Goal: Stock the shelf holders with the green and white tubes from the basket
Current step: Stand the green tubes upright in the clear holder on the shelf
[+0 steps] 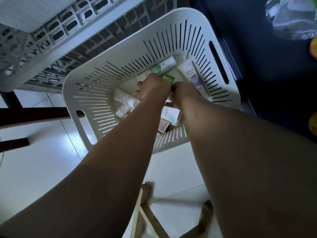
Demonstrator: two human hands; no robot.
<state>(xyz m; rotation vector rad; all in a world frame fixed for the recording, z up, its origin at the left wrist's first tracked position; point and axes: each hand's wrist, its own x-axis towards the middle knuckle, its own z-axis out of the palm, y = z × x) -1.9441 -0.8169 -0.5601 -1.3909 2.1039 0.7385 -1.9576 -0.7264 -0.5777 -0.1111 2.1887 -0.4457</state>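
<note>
Showing the picking stage: the white slotted basket [106, 79] stood on the pale tiled floor [42, 160] just beside grey gridded racks [56, 36], low enough that both forearms had to reach down past its rim. The left hand [152, 87] and right hand [184, 93] met over the middle of the basket's bottom, backs uppermost, so their fingers were hidden; whether either gripped anything could not be told. The green and white tube [158, 68] lay flat by the far wall, its near end under the left hand, probably the piece being singled out. A purple and white tube [191, 75] lay near it, untouched. A small green end [169, 79] showed between the hands.
</note>
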